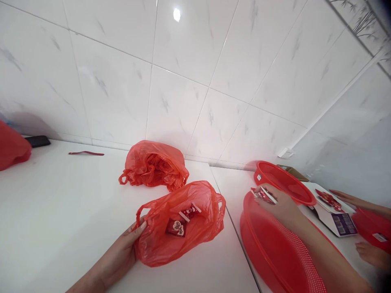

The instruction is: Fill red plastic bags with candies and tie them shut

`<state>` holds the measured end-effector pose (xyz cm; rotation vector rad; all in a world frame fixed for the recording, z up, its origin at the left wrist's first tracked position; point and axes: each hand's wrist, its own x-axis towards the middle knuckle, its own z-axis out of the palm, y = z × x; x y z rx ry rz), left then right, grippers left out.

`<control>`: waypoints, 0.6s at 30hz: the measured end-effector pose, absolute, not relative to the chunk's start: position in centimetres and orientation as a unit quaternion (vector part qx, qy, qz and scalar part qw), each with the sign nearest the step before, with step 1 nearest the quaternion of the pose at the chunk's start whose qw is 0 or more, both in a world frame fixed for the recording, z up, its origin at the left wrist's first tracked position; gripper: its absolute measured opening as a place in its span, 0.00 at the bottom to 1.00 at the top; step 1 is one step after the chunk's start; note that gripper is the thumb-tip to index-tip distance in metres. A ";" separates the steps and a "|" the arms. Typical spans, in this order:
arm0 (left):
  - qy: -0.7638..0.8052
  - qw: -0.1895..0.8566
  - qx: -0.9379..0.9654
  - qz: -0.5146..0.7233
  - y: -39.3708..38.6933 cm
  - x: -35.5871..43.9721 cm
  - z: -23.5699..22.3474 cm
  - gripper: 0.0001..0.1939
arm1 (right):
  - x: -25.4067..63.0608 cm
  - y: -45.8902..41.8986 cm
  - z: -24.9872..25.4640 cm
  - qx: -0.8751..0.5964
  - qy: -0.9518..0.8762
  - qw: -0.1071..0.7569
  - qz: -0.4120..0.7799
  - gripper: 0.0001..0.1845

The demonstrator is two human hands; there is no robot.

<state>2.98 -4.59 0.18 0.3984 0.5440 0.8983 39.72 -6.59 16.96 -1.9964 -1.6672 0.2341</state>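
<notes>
My left hand grips the left edge of a red plastic bag lying open on the white table. Inside the bag lie a few small red candy packets. My right hand reaches over a large red plastic basin and is closed on small red-and-white packets. A second, stuffed red bag sits just behind the open one.
A second red basin stands behind my right hand. Another person's hands work at the far right by a small scale with red packets on it. A red bag, a dark phone and a red strip lie at left.
</notes>
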 end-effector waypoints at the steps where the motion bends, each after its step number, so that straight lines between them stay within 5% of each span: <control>1: 0.258 0.846 0.191 0.426 -4.6 3.0 0.2 0.17 | 38.2 -6.8 17.6 -0.709 -0.647 0.262 0.103 0.06; 10: 0.265 0.838 0.215 0.426 -4.8 2.9 0.4 0.17 | 26.9 -5.0 16.3 -0.474 -0.876 0.088 0.017 0.19; 13: 0.269 0.835 0.213 0.431 -4.9 2.8 0.5 0.17 | 28.1 -4.4 16.6 -0.544 -0.827 0.136 0.037 0.25; 18: 0.269 0.840 0.206 0.423 -4.9 2.8 0.6 0.17 | 35.5 -5.1 17.0 -0.716 -0.659 0.232 -0.008 0.11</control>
